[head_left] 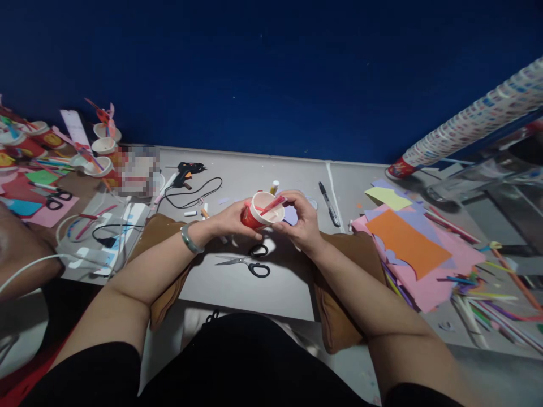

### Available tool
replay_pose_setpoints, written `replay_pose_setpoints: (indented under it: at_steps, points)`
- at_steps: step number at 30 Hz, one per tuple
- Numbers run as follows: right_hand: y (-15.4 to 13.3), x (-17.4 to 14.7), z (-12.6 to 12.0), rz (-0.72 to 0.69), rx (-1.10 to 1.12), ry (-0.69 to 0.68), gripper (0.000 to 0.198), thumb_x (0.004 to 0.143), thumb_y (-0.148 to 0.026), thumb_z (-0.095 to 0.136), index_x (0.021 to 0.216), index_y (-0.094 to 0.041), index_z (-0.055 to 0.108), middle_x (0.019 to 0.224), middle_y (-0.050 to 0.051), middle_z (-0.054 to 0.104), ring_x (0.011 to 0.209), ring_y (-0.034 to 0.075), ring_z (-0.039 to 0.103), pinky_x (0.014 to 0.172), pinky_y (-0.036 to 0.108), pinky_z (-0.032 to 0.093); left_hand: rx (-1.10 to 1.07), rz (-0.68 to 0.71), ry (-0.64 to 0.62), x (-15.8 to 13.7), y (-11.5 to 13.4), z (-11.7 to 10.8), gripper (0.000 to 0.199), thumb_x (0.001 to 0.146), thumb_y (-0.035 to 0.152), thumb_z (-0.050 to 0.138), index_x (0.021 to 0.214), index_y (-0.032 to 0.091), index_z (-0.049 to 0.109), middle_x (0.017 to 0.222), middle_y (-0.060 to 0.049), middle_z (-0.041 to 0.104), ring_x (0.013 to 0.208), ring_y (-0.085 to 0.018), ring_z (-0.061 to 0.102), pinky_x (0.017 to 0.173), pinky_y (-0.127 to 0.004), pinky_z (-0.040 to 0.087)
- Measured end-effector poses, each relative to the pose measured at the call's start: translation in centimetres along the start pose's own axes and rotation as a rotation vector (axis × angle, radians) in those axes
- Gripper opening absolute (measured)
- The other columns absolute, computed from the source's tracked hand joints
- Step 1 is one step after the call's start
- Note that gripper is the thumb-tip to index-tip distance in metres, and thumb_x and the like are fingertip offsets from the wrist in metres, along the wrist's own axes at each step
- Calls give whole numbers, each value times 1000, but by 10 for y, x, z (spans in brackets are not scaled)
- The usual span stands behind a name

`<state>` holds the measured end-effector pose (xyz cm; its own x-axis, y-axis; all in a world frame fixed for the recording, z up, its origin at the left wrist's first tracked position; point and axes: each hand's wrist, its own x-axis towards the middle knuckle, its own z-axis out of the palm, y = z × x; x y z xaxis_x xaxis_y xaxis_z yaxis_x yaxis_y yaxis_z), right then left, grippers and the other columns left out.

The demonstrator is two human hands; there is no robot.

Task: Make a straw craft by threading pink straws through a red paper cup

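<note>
My left hand [233, 219] is wrapped round a red paper cup [250, 216], tilted so that its white inside shows. A pink-red stick-like strip [274, 204] leans in the cup and pokes out over the rim. With fingers curled, my right hand [303, 220] is at the cup's right side, its fingertips at the strip's outer end and its thumb by the rim. Exactly what the right fingers press on is partly hidden. Below the cup, scissors [246, 263] with black handles lie spread on the table. A small yellow-and-white tube [274, 186] stands just behind the cup.
A black glue gun [189, 172] with its cord lies left; a black marker [328, 203] lies right. Orange paper [407, 240] tops coloured sheets. A long stack of paper cups [475, 116] leans at right. Decorated cups [104, 147], a power strip [121, 234] and another person's arm [25, 249] are left.
</note>
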<state>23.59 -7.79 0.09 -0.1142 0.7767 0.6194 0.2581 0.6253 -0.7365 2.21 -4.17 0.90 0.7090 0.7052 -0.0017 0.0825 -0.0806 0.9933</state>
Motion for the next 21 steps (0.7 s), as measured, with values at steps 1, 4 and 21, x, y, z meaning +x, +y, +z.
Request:
replay_pose_setpoints:
  at_steps: [1, 4, 21]
  points:
    - [-2, 1, 0, -24, -22, 39, 46, 78, -60, 78, 104, -23, 67, 103, 7, 67, 96, 23, 61, 82, 38, 50, 8, 11, 16, 0, -2, 0, 74, 51, 30, 96, 117, 12, 65, 115, -12, 70, 110, -26, 64, 102, -40, 48]
    - [-9, 3, -1, -57, -57, 113, 30, 85, -46, 76, 106, -25, 69, 98, 6, 69, 90, 22, 62, 84, 41, 50, 0, 26, 12, 1, -8, 1, 78, 52, 28, 95, 121, 13, 63, 119, -13, 68, 113, -27, 63, 104, -43, 47]
    - [-17, 0, 2, 20, -76, 89, 21, 89, -45, 72, 82, -25, 70, 78, 2, 70, 80, 22, 62, 83, 43, 46, -101, 73, 23, 1, -13, 16, 76, 48, 24, 97, 117, 11, 65, 113, -15, 71, 106, -28, 66, 100, -43, 50]
